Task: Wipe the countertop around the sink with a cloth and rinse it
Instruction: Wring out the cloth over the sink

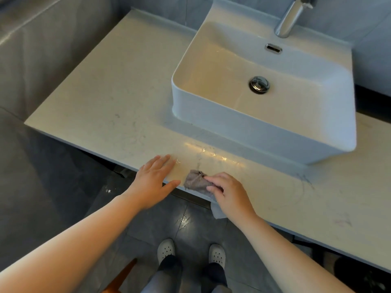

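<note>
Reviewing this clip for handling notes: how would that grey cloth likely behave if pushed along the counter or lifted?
The cloth is bunched under the right hand, so it is probably floppy. Its corner droops past the countertop edge, so it would likely sag when lifted. The shiny streaks beside it suggest dampness and some drag.

The sink (264,98) stood on the desk (110,98), toward the back and the right of it, with a wide bare part of the desk to its left. The tap (294,15) rose behind the sink, at its back edge, and the drain (259,84) lay in the middle of the sink bottom. In front of the sink, at the near edge of the desk, lay the cloth (195,182), partly hanging over that edge. The right hand (229,192) rested on the cloth. The left hand (155,180) lay flat on the desk just to the left of the cloth. Below the desk edge, on the floor (42,187), stood two shoes (166,249).
</note>
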### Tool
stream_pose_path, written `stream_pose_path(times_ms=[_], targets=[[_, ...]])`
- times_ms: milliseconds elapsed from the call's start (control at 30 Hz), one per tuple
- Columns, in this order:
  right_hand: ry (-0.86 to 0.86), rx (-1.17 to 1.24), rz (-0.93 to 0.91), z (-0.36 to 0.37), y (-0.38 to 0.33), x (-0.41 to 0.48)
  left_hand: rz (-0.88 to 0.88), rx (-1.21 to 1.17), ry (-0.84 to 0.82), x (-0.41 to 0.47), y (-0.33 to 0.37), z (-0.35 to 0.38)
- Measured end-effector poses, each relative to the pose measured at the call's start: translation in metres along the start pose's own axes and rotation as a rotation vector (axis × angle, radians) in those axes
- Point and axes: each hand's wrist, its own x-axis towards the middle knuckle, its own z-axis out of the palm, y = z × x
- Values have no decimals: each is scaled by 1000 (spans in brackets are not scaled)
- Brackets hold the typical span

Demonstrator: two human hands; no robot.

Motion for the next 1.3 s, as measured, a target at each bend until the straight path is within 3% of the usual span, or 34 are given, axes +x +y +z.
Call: stream_pose_path(times_ms=[133, 267, 467, 633, 833, 967, 1100, 1300], targets=[[1, 59, 12, -35, -28, -12, 59, -268, -48, -17, 24, -29], [0, -34, -54, -72, -61, -13, 157, -378, -91, -16, 56, -71], [96, -176, -214, -125, -101, -2, 314, -336, -199, 0, 105, -136], [251, -152, -286, -163, -93, 12, 236, -543, -245, 23, 134, -163], [436, 76, -233, -191, -51, 15, 185, -693, -244, 58, 166, -184], [546, 154, -335, -214, -36, 38, 166, -784, -346, 83, 194, -196], [652, 157, -457, -250, -30, 75, 145, -729, -460, 112, 221, -211], [664, 39, -603, -274, -6, 121, 65, -538, -619, 153, 263, -213]])
